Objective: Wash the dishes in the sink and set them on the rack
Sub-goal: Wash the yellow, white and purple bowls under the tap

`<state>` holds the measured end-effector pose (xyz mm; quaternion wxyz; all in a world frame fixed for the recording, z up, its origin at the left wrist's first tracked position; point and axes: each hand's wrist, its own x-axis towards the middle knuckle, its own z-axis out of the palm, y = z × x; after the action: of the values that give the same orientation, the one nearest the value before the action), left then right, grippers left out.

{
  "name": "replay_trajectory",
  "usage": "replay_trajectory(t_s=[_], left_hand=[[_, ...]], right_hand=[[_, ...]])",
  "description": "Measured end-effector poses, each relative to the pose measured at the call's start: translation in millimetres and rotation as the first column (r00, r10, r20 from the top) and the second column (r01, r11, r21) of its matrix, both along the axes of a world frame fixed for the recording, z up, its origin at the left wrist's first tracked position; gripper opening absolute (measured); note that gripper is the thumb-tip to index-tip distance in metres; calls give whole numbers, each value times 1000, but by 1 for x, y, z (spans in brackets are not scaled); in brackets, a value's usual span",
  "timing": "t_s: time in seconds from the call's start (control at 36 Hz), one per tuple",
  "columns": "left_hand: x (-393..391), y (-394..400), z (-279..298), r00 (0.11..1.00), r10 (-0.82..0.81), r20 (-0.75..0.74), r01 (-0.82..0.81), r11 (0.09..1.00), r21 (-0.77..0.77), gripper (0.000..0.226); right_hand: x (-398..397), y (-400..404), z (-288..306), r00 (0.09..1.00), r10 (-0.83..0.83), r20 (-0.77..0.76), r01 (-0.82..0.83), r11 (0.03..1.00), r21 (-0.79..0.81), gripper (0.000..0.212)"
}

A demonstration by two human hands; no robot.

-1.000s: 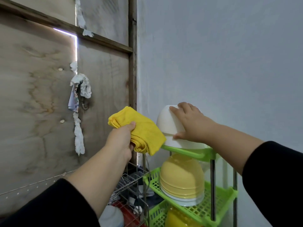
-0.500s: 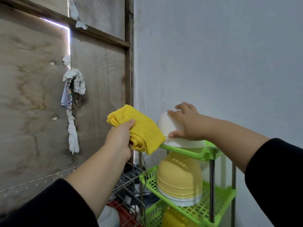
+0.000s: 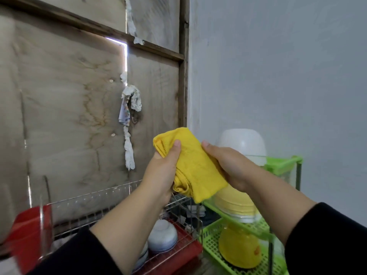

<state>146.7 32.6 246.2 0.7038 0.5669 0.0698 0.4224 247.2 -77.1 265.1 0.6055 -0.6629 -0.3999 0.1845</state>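
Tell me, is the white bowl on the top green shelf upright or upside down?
Upside down: the white bowl shows its rounded base upward, rim down on the green rack.

I'm seeing open air above the upturned white bowl [image 3: 242, 143] on the green rack's [image 3: 284, 164] top shelf, though the grey wall [image 3: 278, 66] is closing in just behind it. The lower shelves are looking crowded with stacked yellow bowls [image 3: 236, 205]. The wire rack [image 3: 111, 197] seems to be leaving gaps, but blur is hiding its left end.
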Motion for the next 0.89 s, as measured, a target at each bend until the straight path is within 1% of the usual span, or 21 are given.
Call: replay_trajectory(t_s=[0.03, 0.06, 0.11, 0.14, 0.17, 0.19, 0.25, 0.28, 0.31, 0.39, 0.42, 0.47, 0.5, 0.56, 0.64, 0.67, 0.72, 0.78, 0.83, 0.89], left_hand=[[-6, 0, -4, 999, 27, -19, -26, 999, 40, 39], [-16, 2, -10, 997, 64, -48, -60, 995, 81, 39], [-37, 1, -20, 986, 149, -71, -136, 977, 165, 21], [-48, 2, -25, 981, 182, -71, -166, 967, 194, 15], [-60, 1, -29, 973, 218, -80, -197, 957, 212, 17], [-71, 1, -34, 963, 256, -87, -229, 944, 239, 27], [-95, 3, -47, 936, 330, -119, -278, 905, 321, 54], [-106, 4, -53, 922, 357, -146, -287, 888, 359, 63], [-119, 5, -59, 905, 387, -178, -300, 875, 379, 67], [-154, 5, -78, 839, 460, -290, -340, 860, 380, 63], [-165, 6, -85, 815, 479, -327, -352, 857, 377, 65], [-186, 5, -99, 780, 500, -375, -377, 855, 356, 70], [-196, 4, -106, 776, 500, -384, -387, 859, 334, 70], [-216, 6, -123, 755, 505, -417, -391, 858, 332, 67], [-245, 11, -144, 736, 499, -458, -386, 864, 323, 69], [-259, 14, -155, 728, 487, -483, -388, 873, 295, 68], [-275, 16, -166, 737, 451, -503, -400, 891, 213, 53], [-291, 21, -180, 733, 438, -521, -435, 890, 135, 46], [-304, 27, -197, 698, 462, -546, -481, 869, 121, 42], [-316, 34, -220, 645, 501, -577, -535, 835, 127, 29]], right_hand=[[-6, 1, -5, 998, 35, -60, -33, 999, 39, 49], [-14, 2, -11, 994, 59, -94, -52, 996, 73, 44], [-32, 6, -23, 984, 90, -152, -71, 989, 127, 36], [-42, 7, -30, 976, 116, -183, -89, 985, 151, 36], [-53, 10, -38, 964, 153, -217, -116, 978, 173, 37], [-64, 11, -44, 949, 192, -252, -145, 970, 194, 40], [-87, 15, -60, 907, 266, -326, -195, 952, 235, 49], [-97, 17, -68, 881, 307, -361, -222, 940, 258, 53], [-109, 18, -76, 851, 347, -393, -248, 927, 281, 53], [-143, 23, -102, 746, 481, -460, -343, 870, 353, 50], [-153, 26, -112, 710, 520, -475, -373, 850, 373, 57], [-171, 33, -133, 668, 556, -495, -411, 830, 377, 78], [-180, 35, -143, 664, 554, -503, -417, 832, 366, 78], [-194, 39, -160, 657, 537, -529, -414, 843, 342, 64], [-212, 45, -182, 638, 538, -551, -448, 841, 302, 60], [-222, 49, -193, 623, 541, -565, -469, 836, 285, 59], [-233, 53, -206, 608, 540, -582, -479, 834, 274, 53], [-242, 57, -220, 584, 536, -610, -472, 835, 282, 44], [-249, 61, -231, 548, 539, -639, -468, 832, 299, 37], [-255, 67, -245, 515, 516, -684, -451, 842, 296, 38]])
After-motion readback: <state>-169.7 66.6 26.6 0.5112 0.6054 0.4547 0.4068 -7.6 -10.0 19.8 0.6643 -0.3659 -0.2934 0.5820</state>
